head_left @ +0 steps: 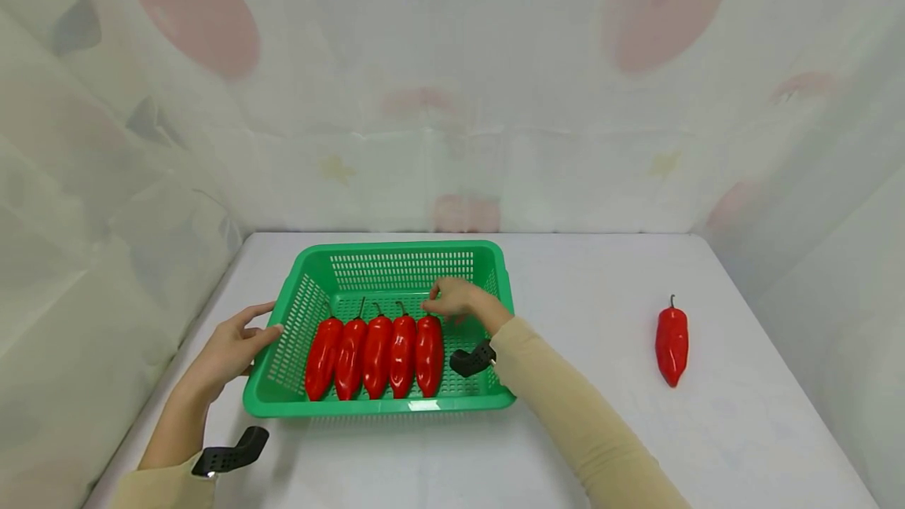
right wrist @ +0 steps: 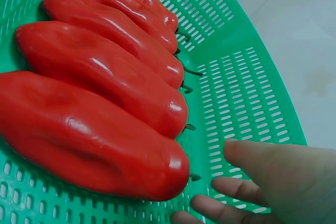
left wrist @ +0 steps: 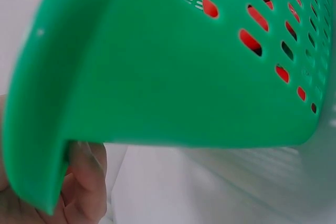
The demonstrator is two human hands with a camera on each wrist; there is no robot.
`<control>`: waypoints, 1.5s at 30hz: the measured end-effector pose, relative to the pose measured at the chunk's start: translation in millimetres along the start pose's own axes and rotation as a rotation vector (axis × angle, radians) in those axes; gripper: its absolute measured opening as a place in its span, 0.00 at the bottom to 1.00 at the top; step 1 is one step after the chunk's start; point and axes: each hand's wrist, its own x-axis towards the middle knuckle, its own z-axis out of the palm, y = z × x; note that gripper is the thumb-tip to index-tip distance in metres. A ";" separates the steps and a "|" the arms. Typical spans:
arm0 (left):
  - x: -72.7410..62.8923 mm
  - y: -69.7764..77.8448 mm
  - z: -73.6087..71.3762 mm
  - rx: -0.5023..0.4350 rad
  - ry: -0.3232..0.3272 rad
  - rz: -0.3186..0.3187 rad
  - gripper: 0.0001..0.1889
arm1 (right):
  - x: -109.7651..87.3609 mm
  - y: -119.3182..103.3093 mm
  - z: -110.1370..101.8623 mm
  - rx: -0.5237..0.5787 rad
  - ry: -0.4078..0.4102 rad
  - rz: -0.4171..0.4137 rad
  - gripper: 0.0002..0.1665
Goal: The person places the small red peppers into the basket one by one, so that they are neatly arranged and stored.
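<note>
A green plastic basket (head_left: 382, 407) sits on the left half of the table with several red peppers (head_left: 377, 356) lying side by side in it, stems toward the far wall. My left hand (head_left: 229, 348) grips the basket's left rim, thumb over the top; in the left wrist view, curled fingers (left wrist: 86, 177) show beneath the rim. Inside the basket, my right hand (head_left: 456, 297) hovers by the stem end of the rightmost pepper (head_left: 429, 356). The right wrist view shows its fingers (right wrist: 252, 156) parted and just off that pepper's stem, holding nothing.
One more red pepper (head_left: 672, 346) lies by itself at the right of the white table (head_left: 580, 297). Pale printed curtains (head_left: 452, 100) hang behind the table and along both sides. Inside the basket, bare floor shows right of the peppers.
</note>
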 end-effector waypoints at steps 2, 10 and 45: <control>-0.5 0.1 -0.3 -0.001 0.001 0.000 0.36 | -0.6 -0.4 -0.8 -0.018 0.009 -0.019 0.21; 0.2 0.0 0.6 0.000 0.009 -0.004 0.36 | -6.0 -3.8 -8.4 -0.127 0.080 -0.129 0.20; 0.4 -0.9 1.2 0.011 0.015 -0.007 0.36 | -64.4 6.5 -38.2 -0.049 0.500 -0.290 0.22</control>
